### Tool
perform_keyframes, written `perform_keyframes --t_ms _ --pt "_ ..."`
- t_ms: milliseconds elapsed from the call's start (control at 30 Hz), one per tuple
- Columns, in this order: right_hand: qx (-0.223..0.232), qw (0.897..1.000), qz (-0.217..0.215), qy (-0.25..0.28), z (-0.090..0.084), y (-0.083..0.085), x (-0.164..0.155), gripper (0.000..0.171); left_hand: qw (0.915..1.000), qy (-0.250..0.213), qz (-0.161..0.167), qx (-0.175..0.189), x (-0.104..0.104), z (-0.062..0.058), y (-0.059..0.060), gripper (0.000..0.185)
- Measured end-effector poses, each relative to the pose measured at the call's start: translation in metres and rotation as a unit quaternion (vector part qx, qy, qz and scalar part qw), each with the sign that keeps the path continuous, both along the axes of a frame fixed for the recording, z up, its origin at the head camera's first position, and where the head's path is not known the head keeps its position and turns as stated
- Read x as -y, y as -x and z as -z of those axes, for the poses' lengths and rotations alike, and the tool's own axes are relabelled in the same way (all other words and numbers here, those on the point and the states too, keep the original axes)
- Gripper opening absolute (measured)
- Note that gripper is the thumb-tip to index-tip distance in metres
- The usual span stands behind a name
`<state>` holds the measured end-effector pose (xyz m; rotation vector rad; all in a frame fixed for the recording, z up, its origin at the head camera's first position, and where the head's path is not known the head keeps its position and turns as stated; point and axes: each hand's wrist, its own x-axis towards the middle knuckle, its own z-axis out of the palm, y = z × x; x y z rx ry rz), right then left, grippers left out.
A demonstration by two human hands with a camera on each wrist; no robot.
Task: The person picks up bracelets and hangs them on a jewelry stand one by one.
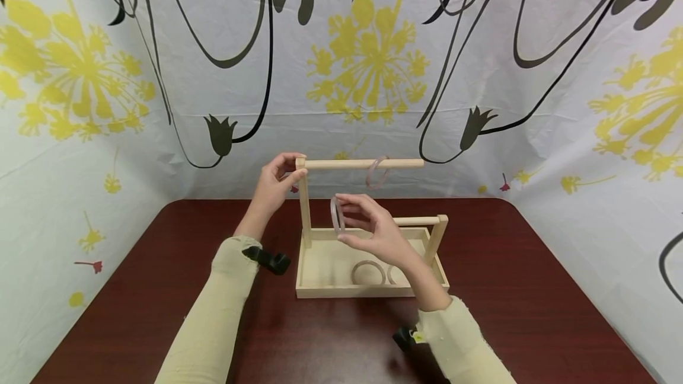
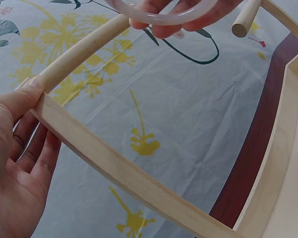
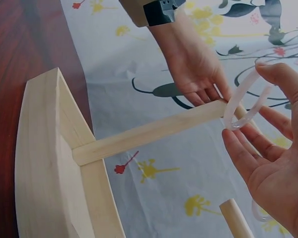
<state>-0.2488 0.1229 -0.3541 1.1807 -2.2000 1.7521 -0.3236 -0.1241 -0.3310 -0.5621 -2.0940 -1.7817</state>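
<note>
Left hand (image 1: 274,186) gripped the tall post (image 1: 305,209); right hand (image 1: 377,230) pinched a bangle (image 1: 334,216) (apparently for hanging), next likely needing threading onto the upper dowel (image 1: 338,164).

The person wears long, pale cream sleeves (image 1: 205,319). A black device (image 1: 273,262) sits at each cuff (image 1: 235,251), the right one bearing a small yellow label (image 1: 418,336).

The stand (image 1: 341,293) was pale beige, the tabletop (image 1: 507,265) dark reddish brown, one bangle (image 2: 164,19) milky white (a second bangle (image 1: 376,186) looked pinkish), and the white cloth (image 1: 299,93) bore yellow, grey and black floral motifs.
</note>
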Motion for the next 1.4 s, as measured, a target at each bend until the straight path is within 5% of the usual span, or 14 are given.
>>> perform_keyframes --t_ms 1400 --pt "-0.004 0.997 0.063 0.035 -0.012 0.003 -0.037 0.067 1.0 0.005 0.006 0.002 0.001 -0.001 -0.002 0.033"
